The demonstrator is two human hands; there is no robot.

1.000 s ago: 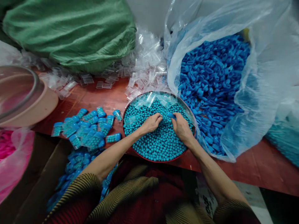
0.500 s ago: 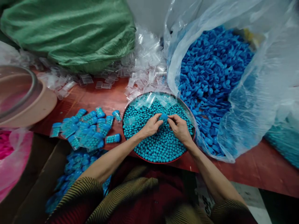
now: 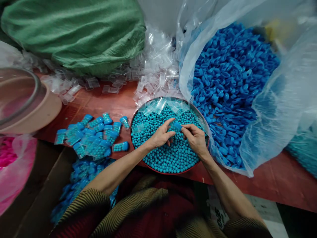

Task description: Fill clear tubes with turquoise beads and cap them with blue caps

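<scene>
Over a round red-rimmed tray (image 3: 207,140) my hands come close together. Loose turquoise beads (image 3: 168,162) fill it. My right hand (image 3: 195,137) pinches a small blue-capped tube (image 3: 177,126) between thumb and fingers; its clear body is hard to make out. Beside the tube's other end is my left hand (image 3: 162,135), thumb and index finger spread apart; I see no firm grip there. Several empty clear tubes (image 3: 160,105) lie on the beads at the tray's far side. Left of the tray lies a heap of bead-filled tubes with blue caps (image 3: 95,140).
A plastic bag (image 3: 262,129) of blue caps (image 3: 230,76) lies open at right. Clear tubes (image 3: 158,59) pile behind the tray, by a green cloth bundle (image 3: 74,33). A pink basin (image 3: 47,109) stands left. More filled tubes (image 3: 81,178) lie below the red table edge (image 3: 272,178).
My right hand brought the blue cap leftward to my left hand, where both met at the tube. Since then the left thumb and index finger have spread apart, while the right keeps its pinch.
</scene>
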